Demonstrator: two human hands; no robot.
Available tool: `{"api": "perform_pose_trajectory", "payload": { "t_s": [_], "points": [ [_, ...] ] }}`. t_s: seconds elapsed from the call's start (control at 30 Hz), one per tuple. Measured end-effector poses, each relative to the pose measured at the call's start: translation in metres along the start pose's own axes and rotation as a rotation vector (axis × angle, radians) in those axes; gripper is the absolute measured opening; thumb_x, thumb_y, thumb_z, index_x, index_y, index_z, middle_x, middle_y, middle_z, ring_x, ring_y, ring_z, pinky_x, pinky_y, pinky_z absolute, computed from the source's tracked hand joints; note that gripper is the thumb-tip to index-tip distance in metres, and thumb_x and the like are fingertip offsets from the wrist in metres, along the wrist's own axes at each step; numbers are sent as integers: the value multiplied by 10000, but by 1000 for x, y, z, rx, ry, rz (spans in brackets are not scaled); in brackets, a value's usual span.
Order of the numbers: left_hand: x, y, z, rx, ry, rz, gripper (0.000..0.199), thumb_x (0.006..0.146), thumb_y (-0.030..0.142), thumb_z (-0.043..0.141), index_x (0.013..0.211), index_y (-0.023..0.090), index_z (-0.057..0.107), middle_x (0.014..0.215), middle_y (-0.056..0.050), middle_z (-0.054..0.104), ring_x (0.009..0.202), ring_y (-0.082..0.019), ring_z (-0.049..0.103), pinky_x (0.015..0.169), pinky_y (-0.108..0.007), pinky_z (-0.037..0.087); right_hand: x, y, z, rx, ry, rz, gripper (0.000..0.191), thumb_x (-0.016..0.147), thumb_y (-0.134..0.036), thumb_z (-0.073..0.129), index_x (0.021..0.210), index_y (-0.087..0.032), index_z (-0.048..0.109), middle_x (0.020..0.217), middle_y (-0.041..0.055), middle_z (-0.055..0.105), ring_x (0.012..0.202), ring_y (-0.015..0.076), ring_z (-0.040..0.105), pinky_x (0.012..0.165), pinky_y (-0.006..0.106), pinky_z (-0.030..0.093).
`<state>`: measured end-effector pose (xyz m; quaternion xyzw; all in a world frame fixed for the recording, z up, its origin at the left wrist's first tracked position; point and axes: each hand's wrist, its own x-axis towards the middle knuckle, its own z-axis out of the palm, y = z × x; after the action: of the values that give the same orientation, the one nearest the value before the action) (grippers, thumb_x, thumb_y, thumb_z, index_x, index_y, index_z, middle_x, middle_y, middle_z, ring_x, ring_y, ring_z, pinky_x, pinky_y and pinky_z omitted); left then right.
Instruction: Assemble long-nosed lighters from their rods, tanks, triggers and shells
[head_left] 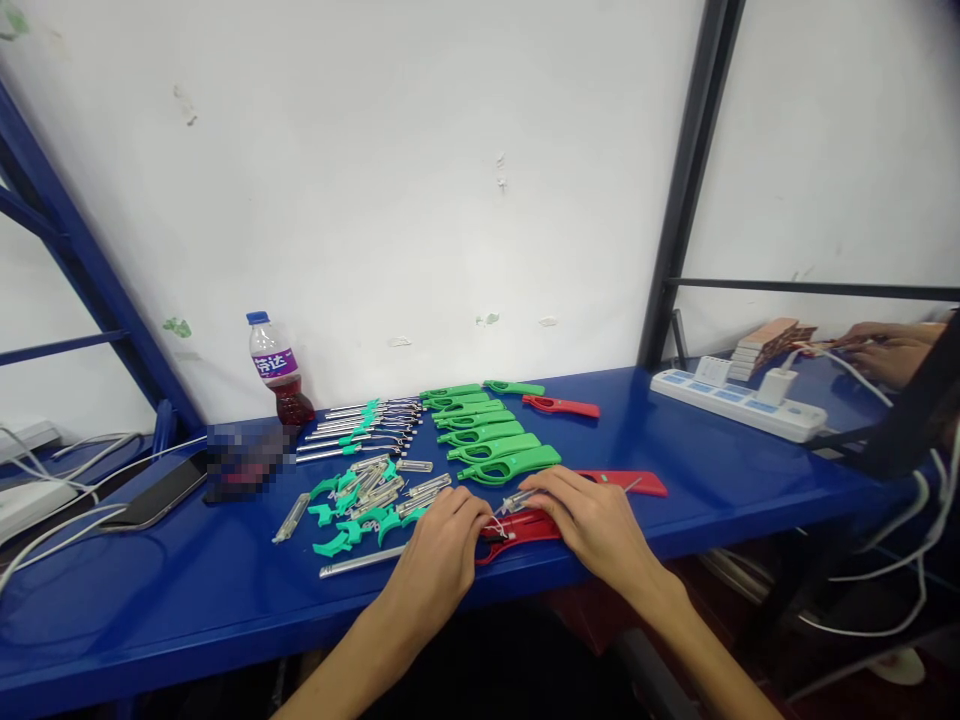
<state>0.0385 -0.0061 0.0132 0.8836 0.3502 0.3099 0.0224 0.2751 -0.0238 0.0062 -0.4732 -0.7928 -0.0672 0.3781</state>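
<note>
Red lighter shell [534, 526] is flat near the front edge of the blue table [247, 625]. Right hand [592, 515] has the clear tank [516, 500] pinched; left hand [442, 545] is at the wires [496, 524], can't tell if clamped. I'd brace the shell and avoid tugging those.

The only view is coming from a camera on the person's head, looking forward and down over the front edge of the blue bench [247, 600]. It is taking in the bench's back edge and the white wall [420, 180] behind it, with both forearms entering from below. The hands are near, just inside the front edge; the wall is farther off.
</note>
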Motion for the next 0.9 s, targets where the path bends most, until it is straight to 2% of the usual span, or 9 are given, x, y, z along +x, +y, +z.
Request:
{"api": "perform_pose_trajectory", "payload": {
  "t_s": [0.13,0.27,0.33,0.47,0.63,0.73,0.9],
  "points": [
    [1,1,1,13,8,3,293,1067,89,391,964,187,647,936,-58,679,854,-229,629,788,-374,533,-1,0,2,2,66,13,321,1132,-391,445,1123,-262,739,1099,36,812,906,184,780,733,253,546],
    [0,0,1,36,18,-2,310,1057,79,379,939,179,647,940,-72,687,848,-234,638,771,-381,552,-3,4,2,1,234,83,335,1145,-332,398,1155,-231,718,1096,78,798,927,199,775,803,288,571],
    [-1,-2,2,50,19,1,304,1051,69,391,966,176,663,953,-76,692,859,-236,647,774,-382,562,-4,5,2,1,275,77,328,1146,-302,393,1150,-221,710,1075,82,794,920,196,773,821,294,576],
    [-3,-3,6,80,29,34,334,1039,39,393,1145,164,684,1018,-94,702,926,-252,664,822,-403,588,-3,3,1,-1,207,-62,247,1129,-296,477,1150,-228,714,1061,50,794,866,158,774,775,250,571],
    [-4,0,7,91,62,75,328,1082,130,448,1383,139,580,1125,-115,681,1006,-254,680,874,-412,608,-3,1,1,-19,209,-224,228,1122,-288,507,1203,-223,709,1081,54,805,888,153,786,729,236,564],
    [-3,3,6,94,85,96,272,1093,170,472,1338,148,588,1109,-105,669,991,-247,676,851,-393,606,-4,2,1,-19,224,-306,213,1114,-255,523,1219,-214,704,1093,49,813,868,143,790,718,239,560],
    [-3,4,5,116,104,146,183,1101,161,448,1108,162,630,1016,-80,671,914,-235,650,814,-378,582,-5,2,0,-28,222,-339,194,1102,-207,545,1209,-216,706,1097,37,812,829,126,787,696,238,545]
  ]
}}
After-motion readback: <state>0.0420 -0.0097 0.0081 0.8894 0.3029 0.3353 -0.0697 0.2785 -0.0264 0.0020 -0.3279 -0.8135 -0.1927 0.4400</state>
